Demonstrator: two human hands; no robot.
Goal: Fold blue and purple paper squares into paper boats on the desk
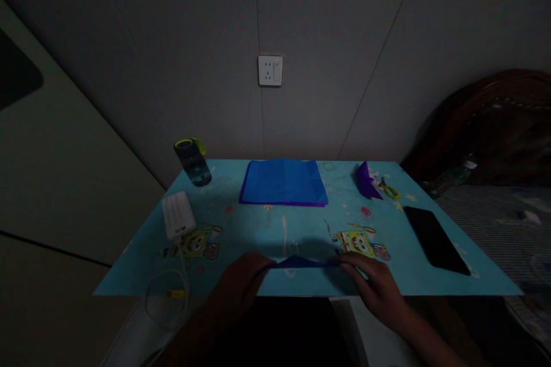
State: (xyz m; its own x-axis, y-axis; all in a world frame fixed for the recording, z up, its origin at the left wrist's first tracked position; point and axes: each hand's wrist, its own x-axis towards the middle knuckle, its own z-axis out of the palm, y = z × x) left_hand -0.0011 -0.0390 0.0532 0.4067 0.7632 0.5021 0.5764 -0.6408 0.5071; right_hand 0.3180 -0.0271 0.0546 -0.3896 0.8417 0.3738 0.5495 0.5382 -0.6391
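Both hands hold a folded piece of blue paper (pixel 297 262) between them, near the front edge of the table. My left hand (pixel 243 278) pinches its left end, and my right hand (pixel 372 281) pinches its right end. Seen nearly edge-on, the paper looks like a thin strip with a low peak in the middle. Beyond it lies a stack of blue sheets (pixel 284 182), with purple ones showing underneath. A folded purple paper shape (pixel 365 180) rests at the back right.
On the blue cartoon-print table (pixel 258 235) stand a dark water bottle (pixel 193 163) and a white power bank (pixel 178 215) with a cable hanging over the edge. At the right are yellow-handled scissors (pixel 391 191) and a black phone or tablet (pixel 434 239).
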